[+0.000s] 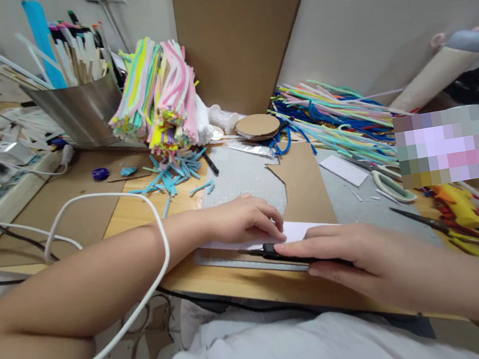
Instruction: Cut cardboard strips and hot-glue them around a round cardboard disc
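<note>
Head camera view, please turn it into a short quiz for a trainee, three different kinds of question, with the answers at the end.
1. Which hand holds the black cutter?
2. True or false: the metal cup stands to the left of the fuzzy-stick bundles in the picture.
3. Fill in the colour: the left hand rests on a ____ sheet.

Key: 1. The right hand. 2. True. 3. White.

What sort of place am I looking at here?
Probably a craft workspace: bundled pipe cleaners, a metal container of sticks, and scissors beside cut cardboard.
</note>
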`<state>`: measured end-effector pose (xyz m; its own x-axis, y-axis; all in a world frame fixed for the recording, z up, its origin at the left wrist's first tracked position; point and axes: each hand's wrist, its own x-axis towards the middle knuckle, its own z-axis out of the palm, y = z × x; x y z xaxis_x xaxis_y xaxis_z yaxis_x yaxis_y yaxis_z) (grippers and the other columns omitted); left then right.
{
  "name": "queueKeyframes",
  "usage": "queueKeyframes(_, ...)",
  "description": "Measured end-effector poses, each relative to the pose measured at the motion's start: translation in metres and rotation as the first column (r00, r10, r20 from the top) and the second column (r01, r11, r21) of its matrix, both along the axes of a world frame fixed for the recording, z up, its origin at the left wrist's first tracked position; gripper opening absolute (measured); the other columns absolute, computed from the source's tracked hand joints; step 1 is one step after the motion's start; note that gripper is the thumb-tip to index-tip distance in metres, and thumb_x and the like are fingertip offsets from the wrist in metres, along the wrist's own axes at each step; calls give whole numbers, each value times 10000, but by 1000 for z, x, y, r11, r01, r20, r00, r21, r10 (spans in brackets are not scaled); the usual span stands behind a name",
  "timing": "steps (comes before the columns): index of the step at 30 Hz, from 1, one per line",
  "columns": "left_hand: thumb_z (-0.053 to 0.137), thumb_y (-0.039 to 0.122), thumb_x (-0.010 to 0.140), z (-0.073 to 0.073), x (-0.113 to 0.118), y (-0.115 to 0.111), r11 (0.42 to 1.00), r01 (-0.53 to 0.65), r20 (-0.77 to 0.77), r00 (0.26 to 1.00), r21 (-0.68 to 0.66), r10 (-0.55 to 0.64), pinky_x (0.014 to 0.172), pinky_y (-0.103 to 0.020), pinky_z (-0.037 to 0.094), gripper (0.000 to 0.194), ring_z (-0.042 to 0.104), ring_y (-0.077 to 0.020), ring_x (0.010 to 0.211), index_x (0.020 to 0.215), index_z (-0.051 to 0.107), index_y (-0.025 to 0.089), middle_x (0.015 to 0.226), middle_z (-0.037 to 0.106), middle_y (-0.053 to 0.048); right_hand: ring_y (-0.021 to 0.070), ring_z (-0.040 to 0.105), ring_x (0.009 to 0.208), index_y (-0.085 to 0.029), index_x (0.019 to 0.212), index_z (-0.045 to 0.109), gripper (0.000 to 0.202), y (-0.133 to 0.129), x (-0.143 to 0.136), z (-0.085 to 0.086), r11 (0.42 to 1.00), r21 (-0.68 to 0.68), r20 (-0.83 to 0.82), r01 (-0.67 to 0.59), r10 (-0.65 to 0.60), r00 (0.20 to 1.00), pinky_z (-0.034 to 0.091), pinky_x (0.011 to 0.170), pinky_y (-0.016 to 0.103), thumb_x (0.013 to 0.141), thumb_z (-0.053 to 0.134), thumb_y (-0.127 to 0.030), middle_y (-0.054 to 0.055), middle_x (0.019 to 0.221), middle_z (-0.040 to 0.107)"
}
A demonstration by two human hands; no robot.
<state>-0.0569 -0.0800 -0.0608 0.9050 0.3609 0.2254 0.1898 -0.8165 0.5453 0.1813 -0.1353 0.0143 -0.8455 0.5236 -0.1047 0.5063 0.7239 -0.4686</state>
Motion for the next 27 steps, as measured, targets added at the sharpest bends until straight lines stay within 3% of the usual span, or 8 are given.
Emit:
queueKeyframes(3, 588, 178, 918, -4, 0, 4, 999, 32, 18, 999, -6, -32, 874, -278, 443, 197, 654, -184, 982, 998, 761, 227, 1074, 728, -80, 169, 676, 828, -353, 1306, 601, 448, -8, -26, -1, 998, 29, 34, -48, 47, 998, 484, 678, 249, 930, 495, -134, 44, 1017, 712)
queueKeyframes(5, 595, 158, 904, -6, 1, 6, 999, 37, 28, 999, -10, -37, 886, -285, 448, 191, 651, -192, 984, 953, 769, 218, 1070, 726, -84, 186, 678, 775, -353, 1305, 606, 450, -12, -40, -6, 992, 116, 70, -45, 37, 997, 463, 631, 268, 928, 486, -138, 54, 959, 712)
queueKeyframes(10, 630, 97, 845, -8, 2, 6, 999, 41, 36, 999, -26, -40, 882, -292, 462, 182, 650, -204, 979, 878, 774, 204, 1056, 727, -82, 214, 706, 733, -349, 1350, 570, 523, -15, -59, -22, 967, 247, 155, -64, 26, 988, 454, 577, 294, 885, 509, -118, 74, 1011, 719)
queueKeyframes(17, 625, 73, 823, -7, 2, 5, 998, 34, 27, 999, -44, -33, 889, -307, 453, 225, 646, -213, 1009, 876, 776, 232, 1065, 728, -61, 222, 716, 695, -351, 1357, 560, 576, -16, -64, -31, 938, 334, 177, -88, 29, 984, 486, 547, 307, 841, 535, -96, 71, 1010, 723)
queueKeyframes(21, 620, 72, 816, -6, 1, 4, 998, 35, 29, 999, -55, -34, 893, -305, 453, 244, 642, -207, 1010, 876, 776, 250, 1061, 729, -47, 244, 708, 687, -367, 1367, 550, 622, -22, -61, -30, 893, 437, 206, -111, 21, 978, 497, 540, 333, 807, 562, -97, 95, 1073, 709)
queueKeyframes(27, 609, 80, 827, -7, 1, 4, 998, 38, 42, 998, -55, -36, 888, -324, 445, 240, 638, -217, 1001, 891, 778, 239, 1064, 724, -68, 273, 707, 720, -317, 1364, 568, 641, -30, -61, -27, 878, 466, 221, -114, 9, 975, 518, 539, 344, 779, 541, -56, 140, 1052, 706)
